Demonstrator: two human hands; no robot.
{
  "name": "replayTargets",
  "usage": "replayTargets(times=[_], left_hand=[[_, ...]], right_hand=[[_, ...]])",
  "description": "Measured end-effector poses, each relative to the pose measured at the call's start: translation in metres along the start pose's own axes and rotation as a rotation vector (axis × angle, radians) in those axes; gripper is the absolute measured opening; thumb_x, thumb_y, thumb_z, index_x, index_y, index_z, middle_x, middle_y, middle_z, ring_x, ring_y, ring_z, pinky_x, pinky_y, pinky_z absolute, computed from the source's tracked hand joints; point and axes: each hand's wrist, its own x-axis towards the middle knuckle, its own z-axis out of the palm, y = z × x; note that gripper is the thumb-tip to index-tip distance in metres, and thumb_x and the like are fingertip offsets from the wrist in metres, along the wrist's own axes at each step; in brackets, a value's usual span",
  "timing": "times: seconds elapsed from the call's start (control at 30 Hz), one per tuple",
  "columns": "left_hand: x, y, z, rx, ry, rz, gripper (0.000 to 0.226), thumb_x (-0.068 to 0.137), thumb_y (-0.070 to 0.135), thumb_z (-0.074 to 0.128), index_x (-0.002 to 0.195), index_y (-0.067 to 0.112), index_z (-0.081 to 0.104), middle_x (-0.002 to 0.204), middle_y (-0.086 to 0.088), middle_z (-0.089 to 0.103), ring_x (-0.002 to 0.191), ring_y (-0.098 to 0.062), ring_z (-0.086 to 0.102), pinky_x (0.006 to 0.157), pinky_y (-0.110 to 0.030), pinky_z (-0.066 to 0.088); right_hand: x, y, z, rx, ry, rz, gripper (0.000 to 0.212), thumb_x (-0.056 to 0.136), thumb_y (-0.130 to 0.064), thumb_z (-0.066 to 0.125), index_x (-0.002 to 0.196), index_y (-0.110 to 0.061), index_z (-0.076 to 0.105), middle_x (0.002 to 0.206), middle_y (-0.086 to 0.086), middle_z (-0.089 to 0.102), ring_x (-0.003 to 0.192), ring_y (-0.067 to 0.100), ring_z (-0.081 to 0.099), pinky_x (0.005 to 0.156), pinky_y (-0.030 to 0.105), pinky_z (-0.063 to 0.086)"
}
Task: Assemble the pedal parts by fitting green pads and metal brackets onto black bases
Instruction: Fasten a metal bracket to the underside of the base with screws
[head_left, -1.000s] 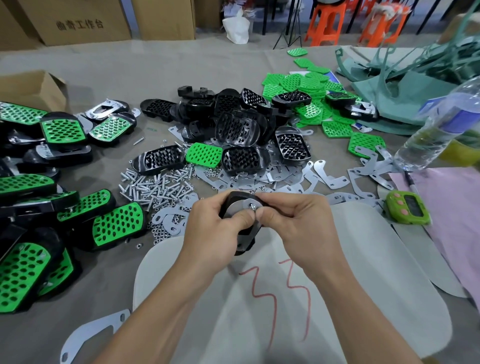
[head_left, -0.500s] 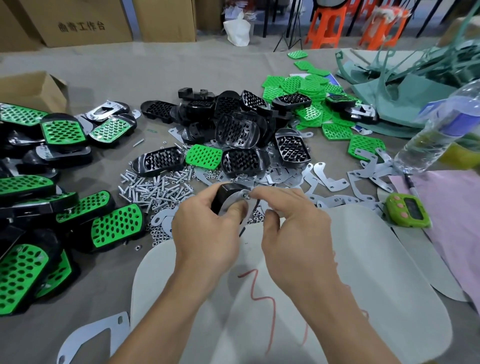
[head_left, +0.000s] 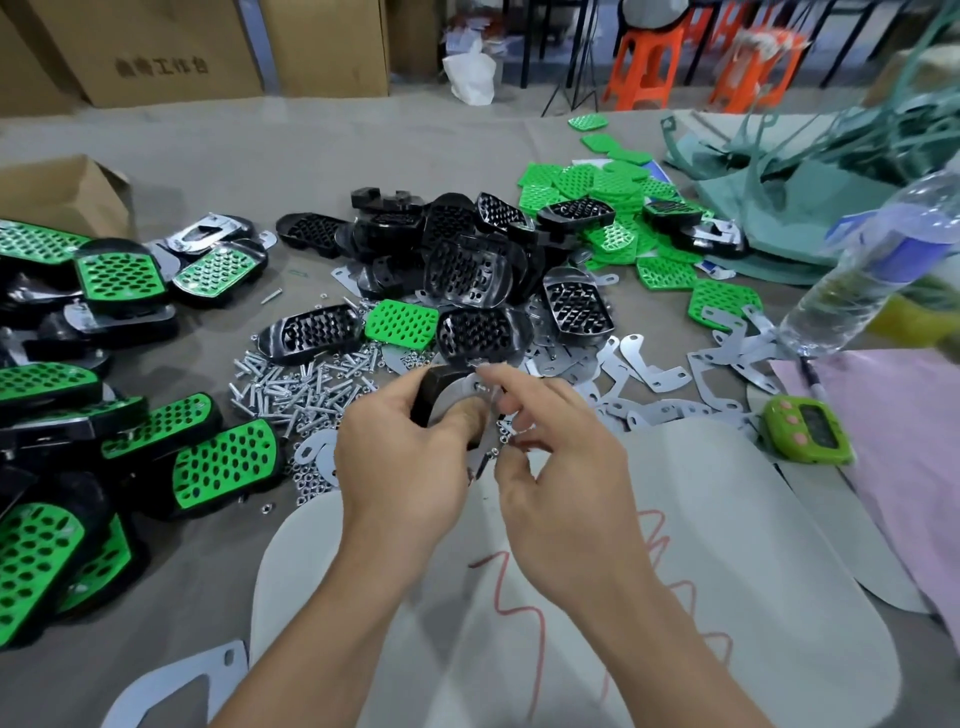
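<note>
A grey-covered table (head_left: 322, 156) carries black bases (head_left: 462, 270), green pads (head_left: 597, 182), metal brackets (head_left: 649, 371), screws (head_left: 301, 387) and assembled pedals (head_left: 223, 465).

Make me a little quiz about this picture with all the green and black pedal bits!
1. True or false: the left hand grips a black base with a metal bracket lying on it.
2. Pick one: where is the big group of finished pedals, the ones with green tops? A) on the left side of the table B) on the right side C) along the far edge
3. Short answer: what colour is the little timer beside the pink sheet?

Key: 1 true; 2 A; 3 green.
</note>
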Motion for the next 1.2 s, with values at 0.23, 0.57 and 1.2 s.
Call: replayTargets(times=[0.23, 0.57, 1.2], left_hand=[[0.002, -0.003, 0.001, -0.083, 0.008, -0.089, 0.012, 0.071, 0.037, 0.072, 0.079, 0.029, 0.075, 0.065, 0.003, 0.071, 0.07, -0.032, 0.069, 0.063, -0.059, 0.061], [-0.016, -0.02, 0.01, 0.012, 0.03, -0.148, 0.011, 0.071, 0.04, 0.07, 0.081, 0.036, 0.074, 0.066, 0.012, 0.072, 0.064, -0.015, 0.067, 0.063, -0.045, 0.058], [-0.02, -0.013, 0.011, 0.203, 0.153, 0.029, 0.023, 0.082, 0.035, 0.078, 0.098, 0.048, 0.067, 0.061, 0.02, 0.063, 0.069, -0.011, 0.056, 0.062, -0.016, 0.042]], right_hand=[[-0.007, 0.001, 0.006, 0.091, -0.021, 0.018, 0.069, 0.077, 0.011, 0.053, 0.131, -0.03, 0.068, 0.116, -0.018, 0.064, 0.11, 0.005, 0.061, 0.09, 0.018, 0.052], [0.005, -0.017, 0.002, -0.094, -0.046, 0.274, 0.034, 0.083, -0.019, 0.061, 0.092, -0.051, 0.059, 0.081, -0.025, 0.069, 0.072, 0.004, 0.067, 0.072, 0.028, 0.057], [0.013, 0.005, 0.023, -0.13, 0.138, 0.396, 0.011, 0.086, -0.031, 0.074, 0.077, -0.029, 0.068, 0.069, -0.018, 0.069, 0.069, 0.0, 0.064, 0.064, 0.01, 0.045]])
